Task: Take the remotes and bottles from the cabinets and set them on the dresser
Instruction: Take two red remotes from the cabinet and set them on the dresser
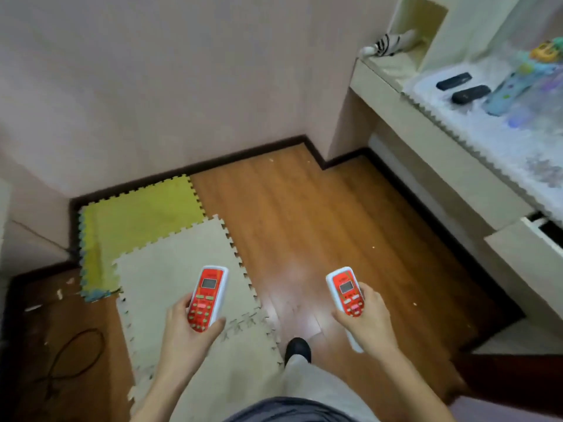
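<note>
My left hand (185, 333) holds a red-and-white remote (206, 295) upright over the floor mats. In my right hand (367, 322) is a second red-and-white remote (345, 289), also face up. The dresser (457, 166) runs along the right side, its top covered by a pale lace-edged cloth (487, 132). Two black remotes (454, 80) (470, 93) lie side by side on that cloth. Beside them lies a light blue remote-shaped thing (502, 95). Both hands are well left of and below the dresser top.
Yellow (137, 214) and beige (182, 269) foam mats cover the floor at left; a black cable (73, 357) lies at the far left. A drawer (530, 257) sticks out at the dresser's near end. A striped toy (387, 44) sits in a far shelf niche. My shoe (298, 348) is on the wood floor.
</note>
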